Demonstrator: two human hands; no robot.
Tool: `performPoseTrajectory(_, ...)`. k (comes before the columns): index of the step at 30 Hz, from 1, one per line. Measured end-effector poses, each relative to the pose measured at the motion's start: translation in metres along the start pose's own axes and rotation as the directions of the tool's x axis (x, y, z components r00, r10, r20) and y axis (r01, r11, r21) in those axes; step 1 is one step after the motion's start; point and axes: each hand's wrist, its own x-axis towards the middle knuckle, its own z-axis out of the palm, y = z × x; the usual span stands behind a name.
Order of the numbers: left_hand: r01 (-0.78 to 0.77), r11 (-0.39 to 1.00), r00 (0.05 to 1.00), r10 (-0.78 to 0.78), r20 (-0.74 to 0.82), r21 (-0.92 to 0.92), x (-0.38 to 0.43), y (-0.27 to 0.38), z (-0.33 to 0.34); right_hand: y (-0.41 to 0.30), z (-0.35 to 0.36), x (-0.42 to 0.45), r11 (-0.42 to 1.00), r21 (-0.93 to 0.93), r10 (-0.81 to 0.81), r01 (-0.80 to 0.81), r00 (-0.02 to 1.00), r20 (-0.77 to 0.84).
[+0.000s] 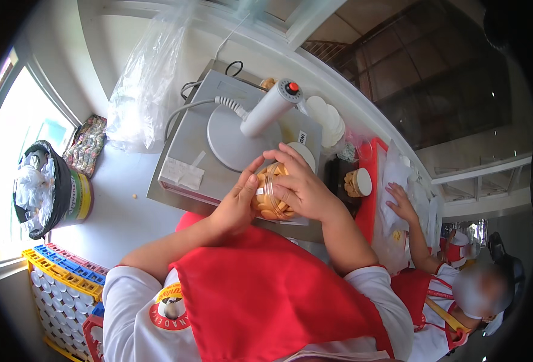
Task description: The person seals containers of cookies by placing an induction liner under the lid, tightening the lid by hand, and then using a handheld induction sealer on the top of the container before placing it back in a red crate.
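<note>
Between my two hands is a clear plastic jar [266,210] full of small round tan cookies, held at the front edge of a grey metal box. My left hand [235,201] grips the jar's left side. My right hand [302,190] wraps over its right side, with fingers near the ringed neck. Just beyond, a handheld induction sealer [268,111] with a red button rests its round grey head on the box [189,145]. A white round lid [303,156] lies on the box right behind my right hand.
White discs [325,118] lie behind the box. To the right, a lidded cookie jar [358,183] is by a red tray [369,199]; a co-worker's hand [401,203] reaches in. At left are a bin [74,199] and stacked crates [63,271] of lidded jars.
</note>
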Motion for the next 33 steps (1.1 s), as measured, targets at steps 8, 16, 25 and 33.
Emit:
performPoseTrajectory(8, 0.013, 1.0, 1.0, -0.013, -0.011, 0.0, 0.011, -0.008, 0.001, 0.002, -0.002, -0.004, 0.999, 0.041, 0.027, -0.03, 0.998, 0.054)
performPoseTrajectory(16, -0.132, 0.982, 0.985, 0.115, 0.127, 0.137, 0.015, -0.022, -0.014, 0.015, -0.002, -0.003, 1.0, 0.027, 0.001, -0.002, 0.999, 0.034)
performPoseTrajectory(25, -0.191, 0.66, 0.979, 0.178, 0.096, 0.726, 0.005, -0.027, -0.011, 0.022, -0.005, -0.002, 0.99, 0.137, -0.053, 0.038, 0.993, 0.107)
performPoseTrajectory(33, -0.054, 0.105, 0.989, 0.139, 0.039, 0.993, 0.004, 0.0, 0.017, 0.043, -0.009, -0.017, 0.854, 0.52, 0.033, -0.02, 0.999, -0.015)
